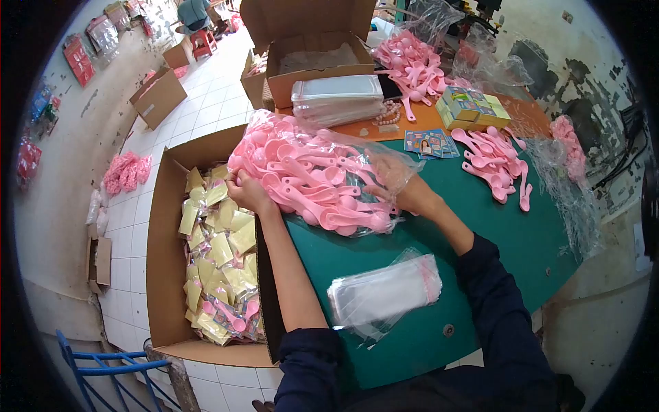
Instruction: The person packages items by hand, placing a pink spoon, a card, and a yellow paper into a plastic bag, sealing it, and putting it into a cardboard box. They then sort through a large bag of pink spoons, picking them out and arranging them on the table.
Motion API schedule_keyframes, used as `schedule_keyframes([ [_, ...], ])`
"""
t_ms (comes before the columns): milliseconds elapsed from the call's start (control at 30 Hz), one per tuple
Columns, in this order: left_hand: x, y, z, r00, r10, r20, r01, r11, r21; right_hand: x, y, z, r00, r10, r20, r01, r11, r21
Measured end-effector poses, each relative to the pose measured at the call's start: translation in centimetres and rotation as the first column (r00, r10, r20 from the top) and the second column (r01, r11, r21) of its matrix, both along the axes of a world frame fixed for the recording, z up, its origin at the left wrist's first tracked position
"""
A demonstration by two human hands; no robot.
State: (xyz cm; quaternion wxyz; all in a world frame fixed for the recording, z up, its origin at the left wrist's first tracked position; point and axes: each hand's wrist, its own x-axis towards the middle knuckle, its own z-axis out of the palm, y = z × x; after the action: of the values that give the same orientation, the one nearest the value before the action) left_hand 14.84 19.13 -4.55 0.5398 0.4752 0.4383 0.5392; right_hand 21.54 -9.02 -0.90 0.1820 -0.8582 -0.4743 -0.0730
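Observation:
A large clear plastic bag of pink spoons [309, 172] is held up over the green table [412, 237], close to the open carton's edge. My left hand [247, 191] grips the bag's left side with curled fingers. At the bag's right end, my right hand [405, 184] is partly behind or inside the clear plastic, its fingers blurred by it. Below the bag lies a stack of clear plastic sleeves [384, 290]. Loose pink spoons [491, 163] lie to the right, near picture cards [429, 143] and yellow boxes [470, 108].
The carton [165, 275] at left holds many small packed bags [220, 254]. Behind the table stand an open box [319, 58], a stack of wrapped sleeves [336, 98] and more spoons [412, 65]. A blue metal frame [110, 371] is at lower left. A person [194, 14] sits far back.

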Motion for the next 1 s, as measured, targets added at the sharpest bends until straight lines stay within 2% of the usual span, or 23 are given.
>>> schedule_keyframes([
  [67, -0.1, -0.1, 0.0, 0.999, 0.004, -0.049, -0.004, 1.0, 0.007, -0.7, 1.0, 0.1, 0.99, -0.135, -0.034, 0.129, 0.983, -0.134],
  [167, 0.1, 0.2, -0.4, 0.999, 0.018, -0.05, -0.016, 0.999, 0.034, -0.2, 2.1, -2.4, 0.964, -0.177, 0.198, 0.213, 0.961, -0.175],
  [267, 0.0, 0.0, -0.4, 0.998, 0.013, -0.059, -0.01, 0.999, 0.047, 0.0, 1.8, -2.9, 0.967, -0.147, 0.208, 0.185, 0.966, -0.178],
  [367, -0.2, -0.3, 0.1, 0.998, 0.011, -0.06, -0.008, 0.999, 0.035, 0.1, -0.6, -1.2, 0.995, 0.06, -0.079, -0.05, 0.991, 0.127],
  [400, -0.3, -0.6, 0.5, 1.0, -0.019, 0.008, 0.019, 1.0, -0.001, -1.1, -2.0, 0.3, 0.957, 0.091, -0.277, -0.04, 0.982, 0.185],
  [467, -0.1, 0.1, -0.3, 0.999, -0.021, 0.034, 0.021, 1.0, 0.011, -2.5, -4.7, 5.3, 0.854, 0.002, -0.519, -0.057, 0.994, -0.091],
  [533, 0.0, 0.0, -0.2, 1.0, 0.002, 0.007, -0.003, 0.999, 0.032, -2.2, -8.8, 6.3, 0.83, -0.019, -0.557, -0.031, 0.996, -0.081],
  [600, 0.0, 0.1, -0.3, 1.0, 0.008, -0.008, -0.008, 1.0, 0.029, 0.9, -13.9, 5.0, 0.929, -0.09, -0.36, 0.057, 0.993, -0.102],
  [633, 0.1, 0.1, -0.4, 1.0, 0.009, -0.017, -0.008, 1.0, 0.029, 2.7, -16.0, 4.7, 0.96, -0.221, -0.171, 0.199, 0.971, -0.135],
  [667, 0.1, -0.1, -0.4, 1.0, 0.007, -0.02, -0.007, 1.0, 0.022, 3.4, -16.9, 6.4, 0.972, -0.22, -0.08, 0.209, 0.97, -0.121],
  [733, 0.0, -0.1, -0.2, 1.0, 0.013, -0.023, -0.013, 1.0, 0.012, 6.1, -18.6, 7.7, 0.939, -0.343, -0.008, 0.342, 0.938, -0.057],
  [767, -0.2, -0.2, -0.2, 1.0, 0.012, -0.028, -0.011, 1.0, 0.02, 6.0, -18.8, 7.7, 0.888, -0.4, 0.226, 0.424, 0.903, -0.068],
  [833, 0.0, -0.2, -0.3, 0.999, 0.022, -0.029, -0.021, 0.999, 0.042, 5.4, -18.5, 7.9, 0.634, -0.425, 0.646, 0.564, 0.826, -0.01],
  [867, 0.1, 0.2, -0.5, 1.0, 0.015, -0.015, -0.014, 0.999, 0.049, 4.9, -17.4, 8.1, 0.746, -0.413, 0.523, 0.496, 0.868, -0.022],
  [900, 0.1, 0.5, -0.8, 0.999, 0.021, -0.028, -0.019, 0.999, 0.046, 3.7, -16.2, 8.2, 0.94, -0.288, 0.185, 0.306, 0.949, -0.076],
  [933, 0.0, 0.0, -0.4, 0.999, 0.023, -0.044, -0.021, 0.999, 0.043, 2.1, -14.3, 8.2, 0.978, -0.108, -0.181, 0.099, 0.993, -0.058],
  [967, -0.1, -0.1, -0.2, 0.998, 0.02, -0.065, -0.018, 0.999, 0.039, 0.7, -11.9, 7.4, 0.92, 0.059, -0.388, -0.065, 0.998, -0.003],
  [1000, 0.1, 0.4, -1.0, 0.998, 0.02, -0.054, -0.017, 0.998, 0.056, -0.5, -9.5, 6.6, 0.794, 0.219, -0.568, -0.208, 0.974, 0.086],
])
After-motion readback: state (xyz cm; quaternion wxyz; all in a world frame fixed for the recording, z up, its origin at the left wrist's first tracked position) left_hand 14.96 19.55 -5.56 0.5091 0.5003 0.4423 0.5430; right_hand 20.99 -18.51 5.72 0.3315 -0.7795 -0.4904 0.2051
